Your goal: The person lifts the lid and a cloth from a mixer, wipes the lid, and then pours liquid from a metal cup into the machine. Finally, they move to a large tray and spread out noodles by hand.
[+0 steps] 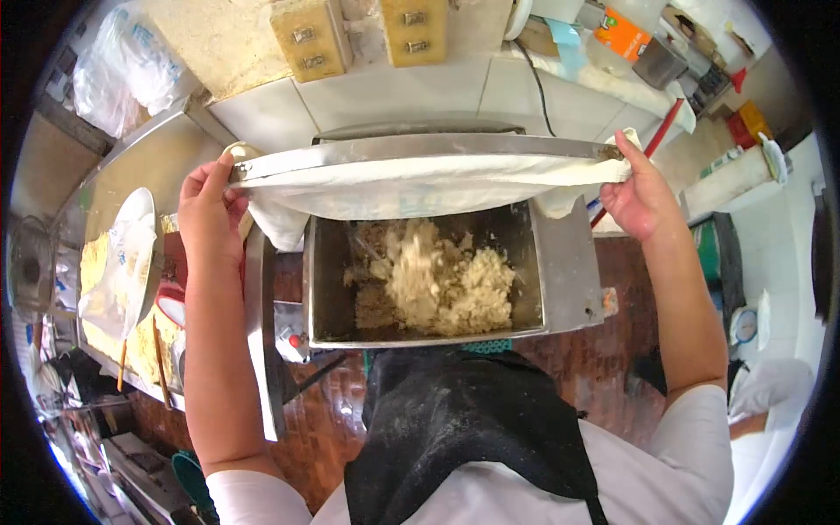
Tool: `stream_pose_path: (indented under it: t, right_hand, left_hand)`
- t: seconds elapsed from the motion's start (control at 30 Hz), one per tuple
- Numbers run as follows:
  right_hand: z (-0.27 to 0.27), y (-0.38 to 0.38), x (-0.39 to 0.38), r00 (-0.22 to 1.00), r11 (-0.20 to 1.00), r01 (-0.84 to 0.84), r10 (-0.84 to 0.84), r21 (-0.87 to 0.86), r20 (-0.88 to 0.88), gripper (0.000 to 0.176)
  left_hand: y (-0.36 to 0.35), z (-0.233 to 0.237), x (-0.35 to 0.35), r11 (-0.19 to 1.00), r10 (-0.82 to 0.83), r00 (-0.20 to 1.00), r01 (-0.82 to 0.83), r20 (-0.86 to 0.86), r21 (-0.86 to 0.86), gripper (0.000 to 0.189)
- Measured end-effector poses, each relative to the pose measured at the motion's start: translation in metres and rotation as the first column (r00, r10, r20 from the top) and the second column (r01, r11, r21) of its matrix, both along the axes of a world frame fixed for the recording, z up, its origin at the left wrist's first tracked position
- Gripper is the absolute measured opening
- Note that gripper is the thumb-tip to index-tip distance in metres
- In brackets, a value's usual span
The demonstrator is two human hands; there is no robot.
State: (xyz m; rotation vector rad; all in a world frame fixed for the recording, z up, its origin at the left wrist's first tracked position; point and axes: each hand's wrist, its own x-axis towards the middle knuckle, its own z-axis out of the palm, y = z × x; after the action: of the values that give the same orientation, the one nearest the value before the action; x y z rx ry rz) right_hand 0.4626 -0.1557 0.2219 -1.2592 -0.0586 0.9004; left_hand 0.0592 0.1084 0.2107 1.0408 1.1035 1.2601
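Dough is looking half mixed and lumpy; my left hand and right hand are pinching cloth and lid above the tub.

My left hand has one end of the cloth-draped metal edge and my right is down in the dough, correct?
No: in the head view, your right hand holds the other end of the metal edge, not down in the dough. Your left hand does have one end.
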Motion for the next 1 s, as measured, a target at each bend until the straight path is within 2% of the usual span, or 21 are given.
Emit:
stream_pose_path:
  t: [0.03, 0.07, 0.13, 0.17, 0.2, 0.27, 0.3, 0.33, 0.4, 0.43, 0.5, 0.63, 0.7, 0.73, 0.8, 0.83, 0.9, 1.0]
  right_hand:
    - [0.0, 0.001, 0.002, 1.0, 1.0, -0.004, 0.004, -0.001, 0.003, 0.027]
    - [-0.002, 0.002, 0.007, 1.0, 1.0, -0.02, 0.02, 0.013, 0.006, 0.026]
    - [-0.005, 0.005, 0.015, 0.999, 0.999, -0.041, 0.041, 0.018, 0.009, 0.026]
    - [-0.006, 0.007, 0.019, 0.999, 0.999, -0.042, 0.042, 0.025, 0.015, 0.026]
    - [-0.007, 0.009, 0.021, 0.999, 0.999, -0.044, 0.043, 0.032, 0.021, 0.025]
    - [-0.004, 0.013, 0.023, 0.999, 0.998, -0.051, 0.051, 0.02, 0.019, 0.024]
    - [-0.003, 0.014, 0.023, 0.998, 0.998, -0.055, 0.055, 0.013, 0.017, 0.024]
    - [-0.001, 0.014, 0.022, 0.998, 0.998, -0.056, 0.056, 0.012, 0.019, 0.024]
    - [0.003, 0.014, 0.019, 0.997, 0.998, -0.067, 0.068, -0.007, 0.047, 0.023]
    - [0.004, 0.015, 0.019, 0.997, 0.998, -0.065, 0.066, -0.007, 0.05, 0.023]
    - [0.005, 0.016, 0.02, 0.992, 0.994, -0.108, 0.109, -0.018, 0.062, 0.022]
    - [0.002, 0.016, 0.025, 0.991, 0.993, -0.121, 0.121, -0.008, 0.058, 0.022]
    - [0.003, 0.016, 0.024, 0.993, 0.994, -0.109, 0.109, -0.003, 0.048, 0.022]
    - [0.004, 0.016, 0.023, 0.993, 0.994, -0.108, 0.108, -0.003, 0.048, 0.022]
    - [0.007, 0.016, 0.019, 0.99, 0.992, -0.128, 0.129, -0.015, 0.06, 0.022]
    - [0.008, 0.015, 0.017, 0.991, 0.992, -0.122, 0.123, -0.016, 0.059, 0.022]
    - [0.011, 0.014, 0.017, 0.984, 0.989, -0.143, 0.146, -0.04, 0.101, 0.021]
    - [0.001, 0.002, 0.05, 0.966, 0.979, -0.202, 0.206, -0.041, 0.157, 0.022]
  left_hand:
    - [-0.002, -0.001, 0.002, 0.998, 0.025, 0.997, -0.02, -0.078, 0.057, 0.012]
    - [-0.004, -0.003, 0.005, 0.998, 0.028, 0.997, -0.023, -0.076, 0.056, 0.012]
    - [-0.009, -0.009, 0.007, 0.948, -0.091, 0.988, 0.125, -0.126, 0.292, 0.023]
    - [-0.005, -0.012, 0.001, 0.927, -0.144, 0.965, 0.208, -0.218, 0.312, 0.039]
    - [-0.003, -0.014, 0.001, 0.928, -0.143, 0.966, 0.207, -0.217, 0.309, 0.039]
    - [0.002, -0.016, 0.002, 0.771, -0.03, 0.835, 0.369, -0.549, 0.519, 0.049]
    - [0.0, -0.011, 0.003, 0.734, 0.02, 0.767, 0.425, -0.641, 0.53, 0.058]
    - [-0.004, -0.005, 0.006, 0.735, 0.02, 0.768, 0.423, -0.64, 0.53, 0.058]
    - [-0.013, 0.004, 0.011, 0.693, 0.146, 0.614, 0.496, -0.776, 0.523, 0.067]
    - [-0.014, 0.004, 0.01, 0.692, 0.145, 0.616, 0.496, -0.774, 0.524, 0.067]
    - [-0.015, 0.004, 0.008, 0.614, 0.246, 0.505, 0.58, -0.827, 0.536, 0.08]
    - [-0.008, -0.008, 0.012, 0.568, 0.374, 0.446, 0.583, -0.813, 0.581, 0.078]
    - [-0.002, -0.014, 0.018, 0.562, 0.553, 0.364, 0.502, -0.749, 0.658, 0.064]
    - [-0.001, -0.013, 0.02, 0.561, 0.553, 0.365, 0.502, -0.749, 0.658, 0.064]
    - [0.001, -0.004, 0.025, 0.725, 0.486, 0.27, 0.406, -0.831, 0.557, 0.045]
    - [0.004, -0.002, 0.025, 0.723, 0.484, 0.273, 0.411, -0.831, 0.556, 0.045]
    - [0.012, 0.003, 0.022, 0.701, 0.502, 0.177, 0.49, -0.846, 0.518, 0.032]
    - [0.013, 0.014, 0.022, 0.71, 0.458, 0.154, 0.529, -0.876, 0.465, 0.025]
